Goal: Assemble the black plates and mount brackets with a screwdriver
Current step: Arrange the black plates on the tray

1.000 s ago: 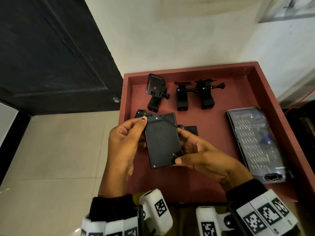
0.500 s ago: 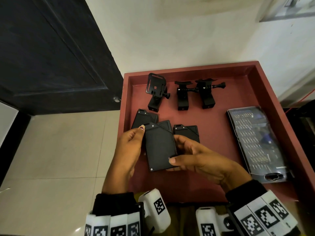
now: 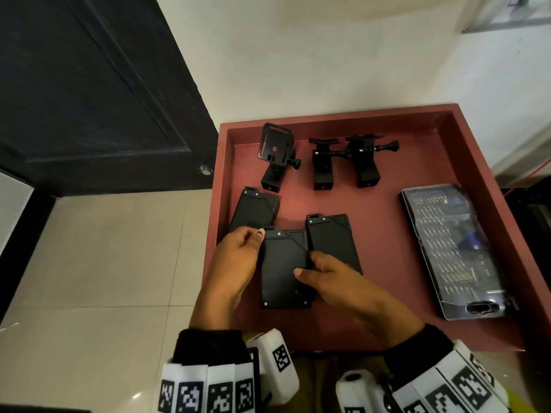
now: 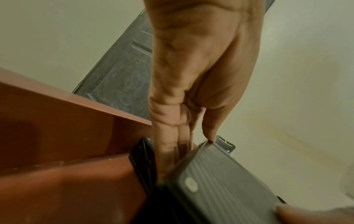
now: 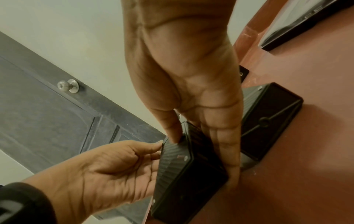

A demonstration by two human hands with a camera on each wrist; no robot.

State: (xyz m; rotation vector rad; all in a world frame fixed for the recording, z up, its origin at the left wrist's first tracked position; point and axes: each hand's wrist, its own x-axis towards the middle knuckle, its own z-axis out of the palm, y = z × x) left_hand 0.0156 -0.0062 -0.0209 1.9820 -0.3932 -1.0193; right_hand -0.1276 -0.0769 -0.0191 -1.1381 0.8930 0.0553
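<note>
Both hands hold one black plate low over the red tray, between two other black plates that lie flat. My left hand pinches its left edge, thumb on the top-left corner, fingers underneath. My right hand grips the right edge, thumb on top, fingers down the side. In the right wrist view the held plate is tilted. Three black mount brackets stand at the tray's back. No screwdriver is in hand.
A screwdriver bit kit in a dark clear-lidded case lies along the tray's right side. The tray's raised walls enclose everything. A dark door and tiled floor lie to the left.
The plate in both hands has come down and toward me, from raised over the other plates to low between them. The two lying plates now show fully.
</note>
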